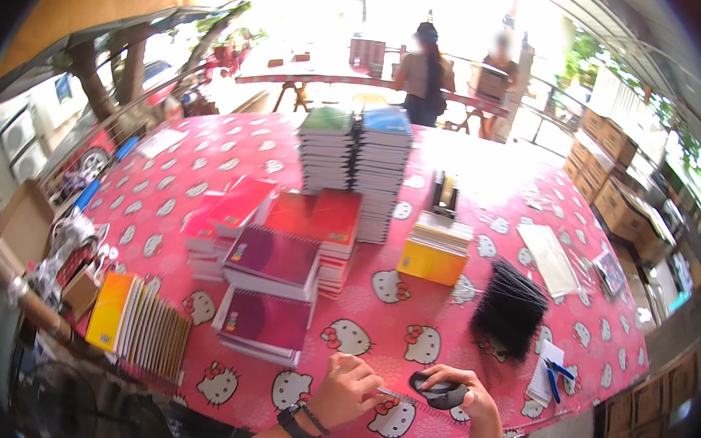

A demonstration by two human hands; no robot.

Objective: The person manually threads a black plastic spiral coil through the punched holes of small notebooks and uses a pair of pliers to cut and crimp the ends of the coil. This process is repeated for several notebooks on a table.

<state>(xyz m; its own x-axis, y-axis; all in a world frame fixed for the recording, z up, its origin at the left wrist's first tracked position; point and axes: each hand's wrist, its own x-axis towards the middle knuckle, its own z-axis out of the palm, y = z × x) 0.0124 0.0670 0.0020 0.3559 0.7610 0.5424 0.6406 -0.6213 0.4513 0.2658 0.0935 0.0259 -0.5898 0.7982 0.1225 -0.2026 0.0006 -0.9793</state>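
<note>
Your left hand (345, 390), fingers bent and nearly closed, pinches a thin strip (397, 396) whose long axis runs rightward from your grip, slanting slightly toward you. Your right hand (474, 393) curls, partly closed, around a rounded black object (442, 397) beside the strip's right end, the object's longer axis lying roughly left to right.

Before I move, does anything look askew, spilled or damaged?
The pink notebooks left of centre are stacked unevenly, upper copies jutting past lower ones, and the blue-handled pliers lie splayed, partly on the white notepad at right. Nothing looks spilled or damaged.
</note>
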